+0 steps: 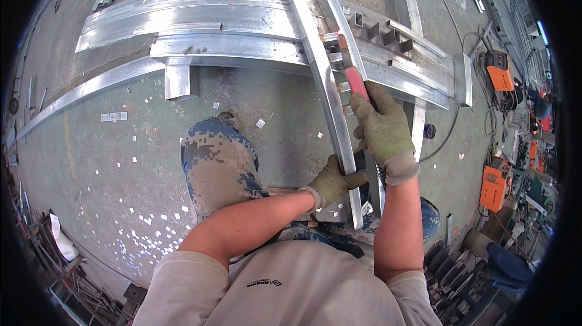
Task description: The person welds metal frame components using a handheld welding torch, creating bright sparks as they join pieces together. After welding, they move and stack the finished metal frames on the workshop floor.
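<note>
While the left hand (332,185), forearm angled rightward, clasps a metal frame (331,98) lying across silvery beams (230,50), the right hand (383,124) — forearm pointing forward — grips a red tool (356,81) angled along the frame.

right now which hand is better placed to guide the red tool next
Probably the right hand: it grips the red tool, tip near the long metal rails. The left hand is on one rail's near end.
</note>
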A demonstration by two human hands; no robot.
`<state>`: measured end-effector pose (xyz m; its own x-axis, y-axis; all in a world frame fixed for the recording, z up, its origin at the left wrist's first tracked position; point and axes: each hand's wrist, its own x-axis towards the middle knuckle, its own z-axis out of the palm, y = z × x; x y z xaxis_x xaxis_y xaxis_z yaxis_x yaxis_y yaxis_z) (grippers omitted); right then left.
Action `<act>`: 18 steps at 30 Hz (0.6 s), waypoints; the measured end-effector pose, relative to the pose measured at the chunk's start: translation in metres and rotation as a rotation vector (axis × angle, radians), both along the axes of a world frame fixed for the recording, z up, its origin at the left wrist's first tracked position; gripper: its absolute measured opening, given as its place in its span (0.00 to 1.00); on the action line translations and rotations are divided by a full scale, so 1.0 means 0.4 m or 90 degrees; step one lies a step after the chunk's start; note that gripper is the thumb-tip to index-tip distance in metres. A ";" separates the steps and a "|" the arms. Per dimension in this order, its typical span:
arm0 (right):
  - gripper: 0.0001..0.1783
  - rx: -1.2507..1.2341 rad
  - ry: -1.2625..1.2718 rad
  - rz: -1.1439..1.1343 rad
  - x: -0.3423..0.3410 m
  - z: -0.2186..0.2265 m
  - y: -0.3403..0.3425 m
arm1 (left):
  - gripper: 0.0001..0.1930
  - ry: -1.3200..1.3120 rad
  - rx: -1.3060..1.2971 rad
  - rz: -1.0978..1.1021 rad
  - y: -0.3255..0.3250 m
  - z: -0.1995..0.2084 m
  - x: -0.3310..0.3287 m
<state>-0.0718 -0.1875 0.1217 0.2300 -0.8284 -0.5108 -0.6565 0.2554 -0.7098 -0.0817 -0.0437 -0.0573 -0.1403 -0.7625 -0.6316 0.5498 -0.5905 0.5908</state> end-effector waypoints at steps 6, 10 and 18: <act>0.37 0.018 -0.011 -0.022 0.006 0.001 -0.003 | 0.51 0.004 -0.020 0.012 -0.003 0.013 0.003; 0.32 0.039 -0.019 -0.018 0.017 0.013 -0.005 | 0.51 0.015 0.011 -0.002 -0.005 0.012 0.010; 0.36 0.003 -0.010 -0.020 -0.003 -0.004 0.008 | 0.50 0.026 -0.001 0.014 0.001 -0.008 -0.005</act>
<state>-0.0731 -0.1841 0.1201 0.2117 -0.8330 -0.5112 -0.6374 0.2789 -0.7183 -0.0839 -0.0433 -0.0606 -0.1493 -0.7670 -0.6241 0.5866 -0.5768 0.5686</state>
